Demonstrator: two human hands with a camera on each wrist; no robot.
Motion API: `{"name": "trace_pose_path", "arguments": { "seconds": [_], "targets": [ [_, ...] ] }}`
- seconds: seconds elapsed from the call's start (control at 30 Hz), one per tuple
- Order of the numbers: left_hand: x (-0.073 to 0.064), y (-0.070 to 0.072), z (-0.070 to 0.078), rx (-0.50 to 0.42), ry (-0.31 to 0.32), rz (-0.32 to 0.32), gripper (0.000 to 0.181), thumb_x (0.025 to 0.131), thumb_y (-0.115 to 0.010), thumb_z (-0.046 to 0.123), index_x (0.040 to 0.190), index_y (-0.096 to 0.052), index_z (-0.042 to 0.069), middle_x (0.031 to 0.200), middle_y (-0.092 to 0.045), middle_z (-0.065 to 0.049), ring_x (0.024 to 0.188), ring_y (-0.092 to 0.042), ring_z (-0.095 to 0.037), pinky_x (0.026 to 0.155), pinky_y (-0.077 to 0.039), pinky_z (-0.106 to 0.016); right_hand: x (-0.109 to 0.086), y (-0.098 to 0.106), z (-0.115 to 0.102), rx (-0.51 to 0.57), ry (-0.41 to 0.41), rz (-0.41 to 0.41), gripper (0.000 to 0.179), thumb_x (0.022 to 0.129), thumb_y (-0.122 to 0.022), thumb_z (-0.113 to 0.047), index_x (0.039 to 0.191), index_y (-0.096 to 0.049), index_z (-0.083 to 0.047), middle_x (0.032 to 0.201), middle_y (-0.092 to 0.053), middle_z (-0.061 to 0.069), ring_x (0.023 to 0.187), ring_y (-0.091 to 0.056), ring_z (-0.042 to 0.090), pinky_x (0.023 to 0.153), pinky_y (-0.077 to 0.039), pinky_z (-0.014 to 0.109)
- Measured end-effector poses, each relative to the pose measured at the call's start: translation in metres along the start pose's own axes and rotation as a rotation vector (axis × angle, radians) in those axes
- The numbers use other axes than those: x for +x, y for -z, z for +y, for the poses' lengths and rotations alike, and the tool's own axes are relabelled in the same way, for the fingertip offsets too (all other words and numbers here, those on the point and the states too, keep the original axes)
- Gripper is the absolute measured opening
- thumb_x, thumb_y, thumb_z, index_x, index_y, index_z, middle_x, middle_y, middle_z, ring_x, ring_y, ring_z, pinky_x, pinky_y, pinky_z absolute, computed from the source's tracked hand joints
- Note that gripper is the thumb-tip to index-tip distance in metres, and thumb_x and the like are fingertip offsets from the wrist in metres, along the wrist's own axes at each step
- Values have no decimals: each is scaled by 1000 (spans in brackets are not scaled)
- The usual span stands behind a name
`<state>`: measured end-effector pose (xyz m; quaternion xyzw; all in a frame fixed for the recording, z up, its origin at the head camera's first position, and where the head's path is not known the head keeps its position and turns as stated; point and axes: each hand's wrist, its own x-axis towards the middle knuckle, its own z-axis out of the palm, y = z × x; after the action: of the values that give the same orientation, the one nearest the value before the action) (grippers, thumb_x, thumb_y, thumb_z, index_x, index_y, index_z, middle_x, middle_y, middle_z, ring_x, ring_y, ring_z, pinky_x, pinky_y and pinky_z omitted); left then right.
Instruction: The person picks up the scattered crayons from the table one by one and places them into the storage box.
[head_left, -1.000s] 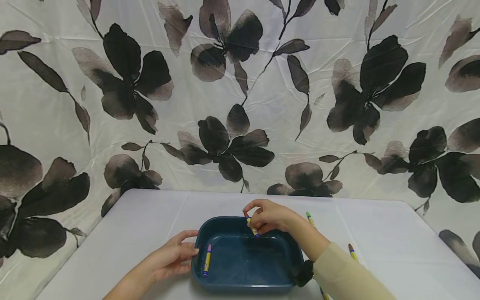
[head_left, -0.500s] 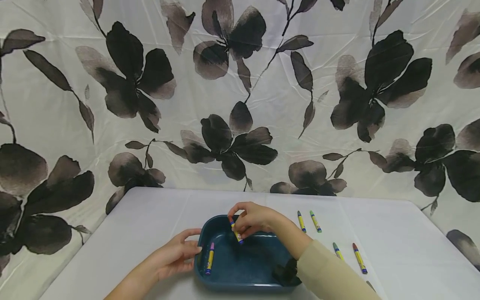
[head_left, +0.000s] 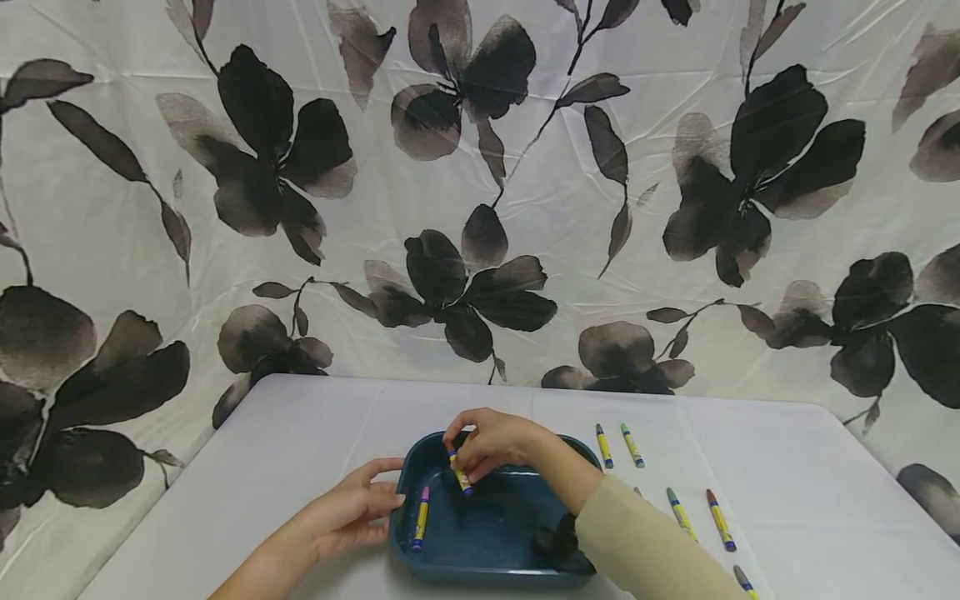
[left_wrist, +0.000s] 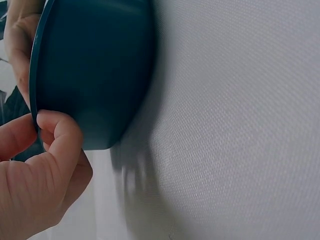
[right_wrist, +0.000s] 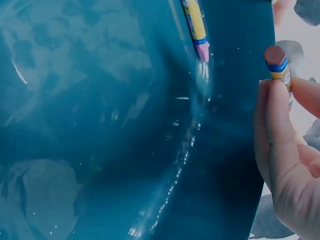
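Observation:
A dark teal plastic basin sits on the white table. My left hand pinches its left rim, thumb and fingers on either side of the wall in the left wrist view. Over the basin's back left part, my right hand holds a reddish-brown crayon between thumb and fingers, its flat blue end angled down in the head view. The crayon's brown tip shows in the right wrist view. Lying inside along the left wall is a pink crayon with a yellow wrapper.
Right of the basin lie several crayons: a dark grey-green one, a light green one, a green one, a red-brown one and a grey one. A floral cloth hangs behind the table.
My right hand has moved left across the basin with the brown crayon. Its arm now uncovers more crayons on the right. The left hand stays on the rim.

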<state>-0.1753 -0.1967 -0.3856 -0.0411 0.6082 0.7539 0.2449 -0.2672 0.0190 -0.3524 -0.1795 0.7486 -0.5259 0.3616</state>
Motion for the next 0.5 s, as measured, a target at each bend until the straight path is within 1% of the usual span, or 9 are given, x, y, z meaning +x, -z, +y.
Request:
{"name": "trace_pose_path", "arguments": {
  "seconds": [0.13,0.27,0.5],
  "targets": [
    [0,1,0,-6,5,-4,64,89,-50,-5,142,-15,2,113,-49,-16,89,-52,-17,68,-48,-24,3,-3,0,-5,-6,-11,30,78,-63,9,106,-54,1,76,-61,12,58,-57,17,57,-54,28],
    [0,2,0,-10,8,-10,64,89,-50,-4,142,-14,2,114,-49,-16,88,-52,-16,68,-48,-24,7,-5,2,-15,-26,-27,28,78,-62,12,103,-54,2,74,-60,12,58,-56,17,55,-53,27],
    [1,3,-1,-10,7,-20,65,89,-51,-3,143,-13,3,116,-50,-16,87,-52,-15,68,-48,-23,11,-10,8,-44,-63,-83,30,78,-62,13,106,-55,4,71,-57,10,58,-55,17,53,-52,25]
  ]
}}
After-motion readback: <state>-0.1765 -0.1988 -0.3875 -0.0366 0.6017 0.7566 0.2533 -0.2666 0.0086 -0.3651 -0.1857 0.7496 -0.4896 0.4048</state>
